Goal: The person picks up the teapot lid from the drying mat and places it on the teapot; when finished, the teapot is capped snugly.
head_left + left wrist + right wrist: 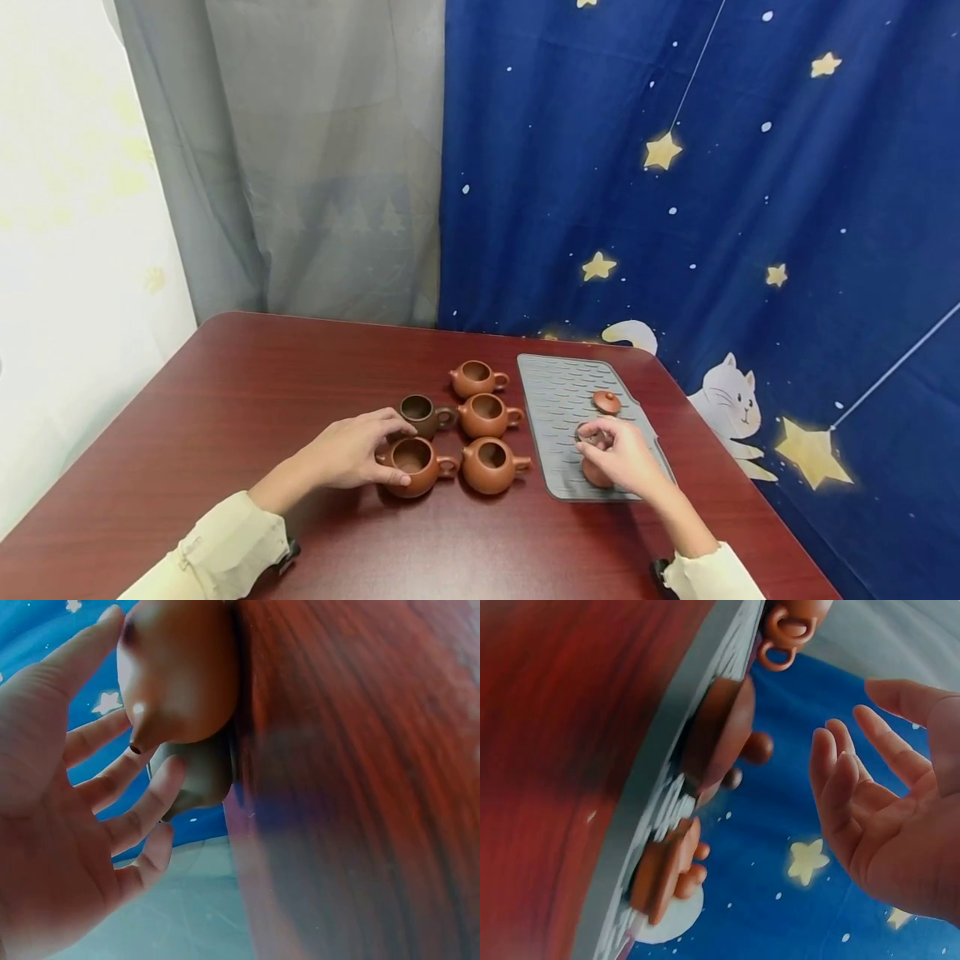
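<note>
My left hand (pixel 356 450) is at the spout side of a lidless reddish-brown clay teapot (pixel 180 667), its fingers spread and slightly bent around it. In the left wrist view the thumb is by the teapot's top; whether it touches is hard to tell. A dark brown lidless teapot (pixel 417 414) stands just behind. Above the grey mat (pixel 551 442) hovers my right hand (pixel 626 454), fingers loosely bent and apart from a clay lid (pixel 724 735) below, as the right wrist view shows. Another reddish lid (pixel 607 402) lies farther back on the mat.
Three more reddish-brown lidless teapots, at the back (pixel 474 379), middle (pixel 483 416) and front (pixel 487 467), stand between the hands. The dark red table (pixel 300 358) ends at a blue star curtain (pixel 555 167) and a grey curtain (pixel 330 167).
</note>
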The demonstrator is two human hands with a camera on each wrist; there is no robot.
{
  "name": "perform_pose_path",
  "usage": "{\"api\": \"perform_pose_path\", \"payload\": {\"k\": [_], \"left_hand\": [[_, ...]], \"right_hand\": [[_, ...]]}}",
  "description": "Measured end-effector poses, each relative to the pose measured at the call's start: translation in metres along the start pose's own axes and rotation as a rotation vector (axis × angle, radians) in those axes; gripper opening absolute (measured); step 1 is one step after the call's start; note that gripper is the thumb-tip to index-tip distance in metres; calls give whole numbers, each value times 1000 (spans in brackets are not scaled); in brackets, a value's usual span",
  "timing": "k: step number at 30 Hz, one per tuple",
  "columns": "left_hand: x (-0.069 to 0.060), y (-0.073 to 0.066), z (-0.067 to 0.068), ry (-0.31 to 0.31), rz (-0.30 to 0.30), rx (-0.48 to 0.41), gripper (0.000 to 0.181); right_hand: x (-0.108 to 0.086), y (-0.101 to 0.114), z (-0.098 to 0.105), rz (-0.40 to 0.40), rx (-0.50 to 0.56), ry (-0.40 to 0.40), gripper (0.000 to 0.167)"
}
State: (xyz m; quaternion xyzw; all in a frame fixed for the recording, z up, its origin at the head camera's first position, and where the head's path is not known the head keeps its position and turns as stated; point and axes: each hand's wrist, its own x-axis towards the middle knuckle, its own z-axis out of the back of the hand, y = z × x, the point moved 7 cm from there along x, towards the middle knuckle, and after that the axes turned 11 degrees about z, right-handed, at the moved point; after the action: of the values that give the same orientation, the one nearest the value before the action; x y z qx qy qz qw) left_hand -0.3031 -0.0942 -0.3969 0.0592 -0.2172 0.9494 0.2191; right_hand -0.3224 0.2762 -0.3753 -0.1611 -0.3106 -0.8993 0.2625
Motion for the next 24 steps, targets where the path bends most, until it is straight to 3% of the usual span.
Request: {"api": "perform_pose_path", "payload": {"k": [9,24], "left_hand": [[0,5,-2,38,18,-27,61],[4,13,-4,47,121,-42,64]], "right_hand": [[-18,-23,4,-123,-7,95,19],[-26,-36,4,-100,-16,138,14]]}}
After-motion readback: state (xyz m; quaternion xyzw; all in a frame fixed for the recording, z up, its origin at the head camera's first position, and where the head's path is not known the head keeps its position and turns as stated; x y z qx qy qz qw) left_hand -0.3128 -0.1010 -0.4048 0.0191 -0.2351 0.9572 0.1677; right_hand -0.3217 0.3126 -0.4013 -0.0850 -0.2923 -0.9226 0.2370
